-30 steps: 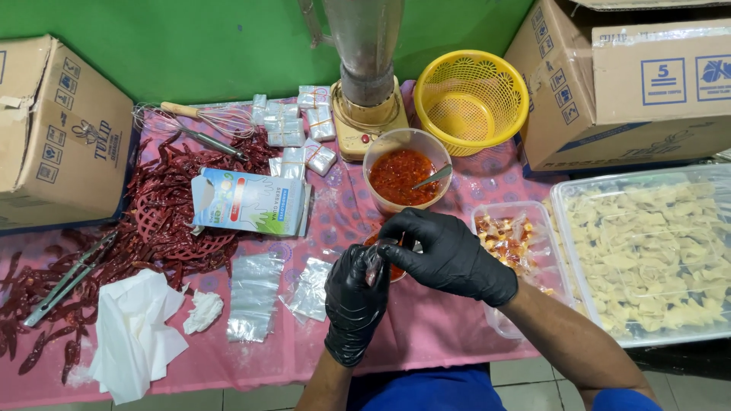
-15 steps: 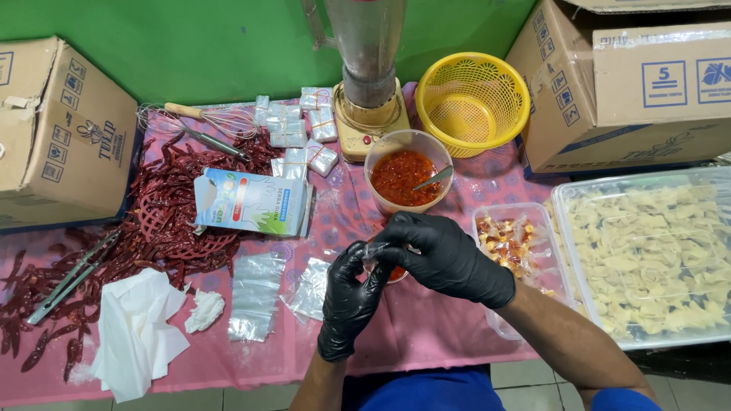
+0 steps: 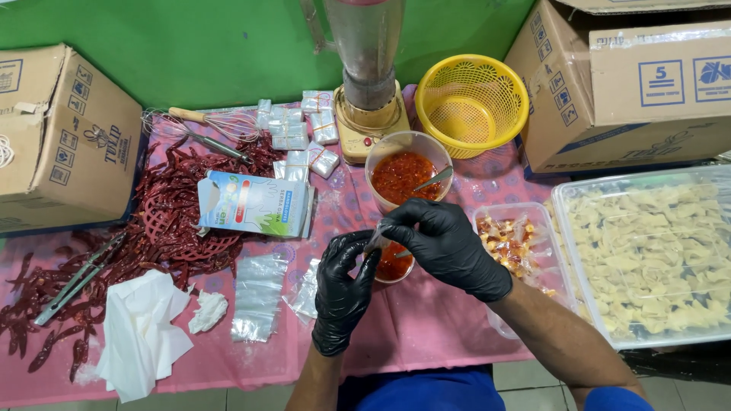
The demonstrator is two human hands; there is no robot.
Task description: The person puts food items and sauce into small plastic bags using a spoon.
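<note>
Largest first: a pink patterned tablecloth (image 3: 426,320) was spread over the table. At 3 o'clock a big clear tray of pale dough pieces (image 3: 647,255) was set, with cardboard boxes (image 3: 632,84) above it at 1 o'clock. At 9 o'clock dried red chillies (image 3: 164,217) were heaped over a red mat, with metal tongs (image 3: 76,278) and white tissue (image 3: 141,335) towards 8. At 12 o'clock a blender (image 3: 369,72) stood, with a yellow basket (image 3: 472,103) beside it. A tub of red chilli sauce (image 3: 403,173) with a spoon in it was placed just above the hands. A smaller clear tub of filled sachets (image 3: 509,242) was seen right of the hands.

At centre a small clear plastic sachet (image 3: 377,240) was pinched between both gloved hands, over a small cup of red sauce (image 3: 394,264). The left hand (image 3: 343,293) was curled, its fingertips closed on the sachet's lower part. The right hand (image 3: 445,247) was bent over from 2 o'clock, thumb and forefinger nipping the sachet's top.

Risk, as judged: with slick gloves and thin film, the sachet could slip or split and sauce be spilled on the cloth. The cup sat right under the wrists, so it could be tipped by a careless knock.
</note>
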